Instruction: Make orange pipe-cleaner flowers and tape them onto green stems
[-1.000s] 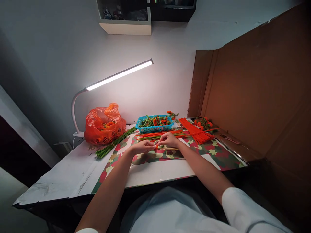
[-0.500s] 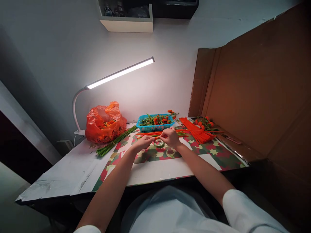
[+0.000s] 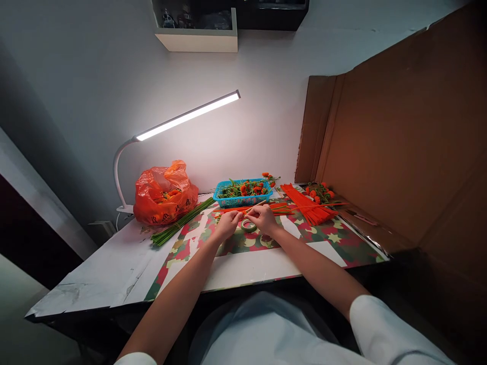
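Right hand (image 3: 262, 219), yours, pinches one thin stick (image 3: 257, 206) above the tabletop (image 3: 102, 276); your left hand (image 3: 229, 223) curls at its end, hold unclear. One tape roll (image 3: 249, 228) beside, one blue basket (image 3: 243, 202) beyond. Both forearms (image 3: 312, 258) angle inward.

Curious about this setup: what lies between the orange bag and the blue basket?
The head view shows the far end of the green stem bundle there.

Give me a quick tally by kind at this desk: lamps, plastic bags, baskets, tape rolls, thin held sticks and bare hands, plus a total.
Desk lamp: 1
Orange plastic bag: 1
Blue basket: 1
Green tape roll: 1
Thin tan stick: 1
Bare hands: 2, left hand and right hand
Total: 7
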